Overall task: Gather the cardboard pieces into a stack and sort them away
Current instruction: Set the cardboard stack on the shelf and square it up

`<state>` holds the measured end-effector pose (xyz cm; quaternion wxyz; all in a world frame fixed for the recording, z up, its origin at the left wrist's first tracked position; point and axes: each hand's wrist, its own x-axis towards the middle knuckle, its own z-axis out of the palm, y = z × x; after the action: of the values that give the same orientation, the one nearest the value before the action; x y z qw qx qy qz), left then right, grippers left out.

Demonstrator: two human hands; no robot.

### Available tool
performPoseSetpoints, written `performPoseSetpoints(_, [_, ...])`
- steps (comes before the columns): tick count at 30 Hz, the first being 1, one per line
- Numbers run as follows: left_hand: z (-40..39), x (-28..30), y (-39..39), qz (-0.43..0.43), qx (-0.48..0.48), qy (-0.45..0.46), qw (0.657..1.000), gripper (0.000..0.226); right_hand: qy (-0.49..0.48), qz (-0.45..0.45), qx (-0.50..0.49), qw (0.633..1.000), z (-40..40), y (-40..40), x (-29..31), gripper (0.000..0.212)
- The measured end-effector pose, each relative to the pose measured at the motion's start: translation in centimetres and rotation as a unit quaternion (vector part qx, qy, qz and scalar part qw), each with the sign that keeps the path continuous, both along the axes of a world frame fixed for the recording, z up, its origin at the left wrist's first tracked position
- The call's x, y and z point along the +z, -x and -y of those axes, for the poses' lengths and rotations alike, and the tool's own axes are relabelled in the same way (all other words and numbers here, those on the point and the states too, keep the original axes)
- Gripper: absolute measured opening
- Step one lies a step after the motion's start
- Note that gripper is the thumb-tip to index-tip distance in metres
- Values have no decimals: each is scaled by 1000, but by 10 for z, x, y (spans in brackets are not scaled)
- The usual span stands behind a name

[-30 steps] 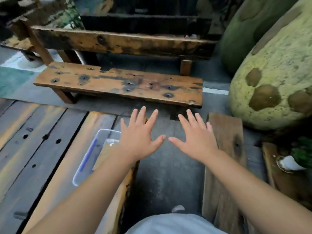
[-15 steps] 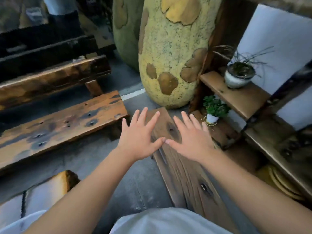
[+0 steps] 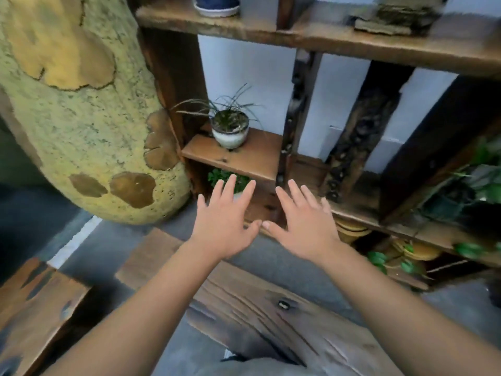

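My left hand [image 3: 226,221] and my right hand [image 3: 303,221] are held out side by side in mid-air, palms down, fingers spread, thumbs almost touching. Neither holds anything. They hover in front of the lower part of a dark wooden shelf unit [image 3: 325,42]. No cardboard pieces show in this view.
A big yellow-green mottled sculpture [image 3: 81,126] stands at the left. A small potted plant [image 3: 230,128] sits on a short shelf [image 3: 238,158]. A wooden plank [image 3: 271,321] lies below my arms, a bench end [image 3: 35,302] at lower left. Leafy plants [image 3: 469,185] fill the right shelves.
My view has swung right, from the benches and the clear tub to the shelf unit. Both hands stay out in front, spread and empty.
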<state>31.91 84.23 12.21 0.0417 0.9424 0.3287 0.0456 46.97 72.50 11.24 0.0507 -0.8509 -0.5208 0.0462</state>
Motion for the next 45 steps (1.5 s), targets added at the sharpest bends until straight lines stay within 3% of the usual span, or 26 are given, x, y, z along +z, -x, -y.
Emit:
performPoseSetpoints(8, [-36,19,-86,8,-146,-17,989,82,-26,19,-150,988,-4,-52,30,89])
performPoseSetpoints(16, [-55,62,-167,55,-209,-43,975,82,-68,62,-198,976,-6,-115,67,89])
performPoseSetpoints(27, [-75,147,-293,161,-204,-66,963,79,-162,146,-167,961,-27,-246,161,81])
performPoseSetpoints(32, [-98,186,-349,223,-146,10,964,74,-204,160,-168,951,-48,-313,206,75])
performPoseSetpoints(36, [-123,207,-392,201,-126,6,972,75,-211,88,-207,951,-74,-372,228,76])
performPoseSetpoints(40, [-147,217,-429,179,-98,115,972,73,-256,-37,-258,931,-97,-414,233,76])
performPoseSetpoints(45, [-175,221,-463,175,-55,244,952,70,-288,-219,-363,859,-112,-440,232,73])
